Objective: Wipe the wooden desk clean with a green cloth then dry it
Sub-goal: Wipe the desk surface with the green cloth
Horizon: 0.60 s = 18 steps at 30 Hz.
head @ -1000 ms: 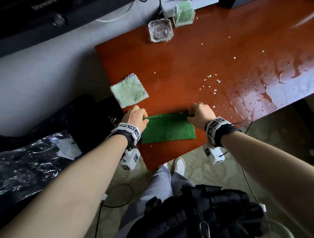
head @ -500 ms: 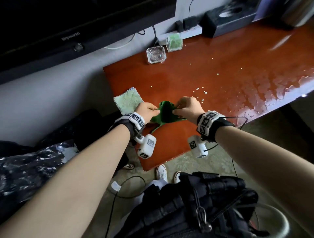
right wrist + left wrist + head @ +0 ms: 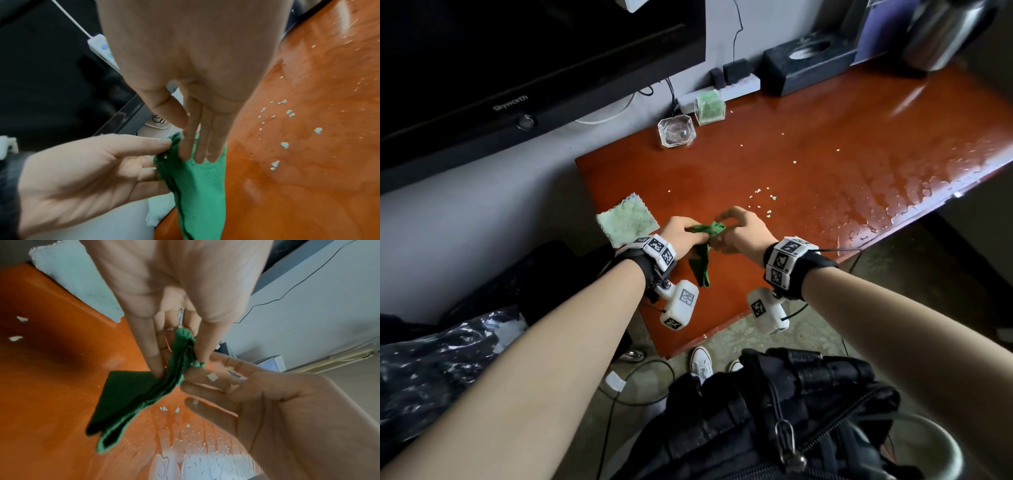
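Observation:
The dark green cloth [image 3: 702,263] is bunched and hangs above the near left part of the wooden desk [image 3: 808,164]. My left hand [image 3: 681,233] pinches its upper part between thumb and fingers [image 3: 156,363]. My right hand [image 3: 729,222] meets it from the right and pinches the cloth's top edge, its other fingers [image 3: 202,151] straight against the fabric. The cloth [image 3: 201,186] dangles clear of the desk surface in the left wrist view [image 3: 131,395]. White crumbs [image 3: 763,197] lie scattered on the desk, and water [image 3: 928,192] is beaded along its right front edge.
A pale green cloth [image 3: 626,219] lies flat at the desk's left edge. A glass ashtray [image 3: 676,131], a small green box [image 3: 709,107], a power strip [image 3: 736,89], a black tissue box [image 3: 804,65] and a metal kettle [image 3: 945,31] stand along the back. A television [image 3: 517,68] hangs on the wall at left.
The green cloth lay flat with a hand at each far corner. My hands have come together, gathered it up and lifted it off the desk.

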Tool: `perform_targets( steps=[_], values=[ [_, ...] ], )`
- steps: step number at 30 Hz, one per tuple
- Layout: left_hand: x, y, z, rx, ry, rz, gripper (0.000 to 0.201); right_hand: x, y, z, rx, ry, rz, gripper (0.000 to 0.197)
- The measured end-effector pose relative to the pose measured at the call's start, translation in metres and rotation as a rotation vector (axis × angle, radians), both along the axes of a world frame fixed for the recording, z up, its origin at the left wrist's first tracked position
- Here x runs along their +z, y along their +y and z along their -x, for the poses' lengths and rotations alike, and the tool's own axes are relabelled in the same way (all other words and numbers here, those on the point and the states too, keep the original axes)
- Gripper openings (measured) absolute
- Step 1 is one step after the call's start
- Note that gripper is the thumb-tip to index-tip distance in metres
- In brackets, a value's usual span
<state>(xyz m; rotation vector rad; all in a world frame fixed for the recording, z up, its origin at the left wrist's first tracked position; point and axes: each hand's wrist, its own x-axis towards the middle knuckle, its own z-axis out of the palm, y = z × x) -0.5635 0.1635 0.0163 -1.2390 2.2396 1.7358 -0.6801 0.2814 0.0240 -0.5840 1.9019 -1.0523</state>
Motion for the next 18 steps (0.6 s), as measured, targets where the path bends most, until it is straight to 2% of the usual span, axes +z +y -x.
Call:
perform_targets(
  steps=[3, 6, 8, 12, 15, 18],
  values=[
    [0.002, 0.003, 0.015, 0.117, 0.041, -0.1, 0.008, -0.005, 0.009, 0.009, 0.0, 0.058, -0.069, 0.035],
    [0.007, 0.009, 0.039, 0.188, 0.144, -0.279, 0.012, -0.006, 0.016, 0.018, 0.148, 0.106, -0.112, 0.058],
    [0.011, 0.016, 0.058, 0.21, 0.203, -0.385, 0.013, -0.005, 0.019, 0.023, 0.144, 0.199, -0.142, 0.064],
    [0.019, 0.029, 0.096, 0.191, 0.243, -0.486, 0.018, -0.006, 0.025, 0.045, -0.014, 0.391, -0.189, 0.04],
    [0.018, 0.032, 0.119, 0.215, 0.243, -0.541, 0.024, -0.005, 0.034, 0.073, -0.102, 0.444, -0.196, 0.021],
    [0.01, 0.032, 0.14, 0.239, 0.22, -0.558, 0.026, -0.01, 0.042, 0.108, -0.104, 0.446, -0.233, 0.018]
  ],
)
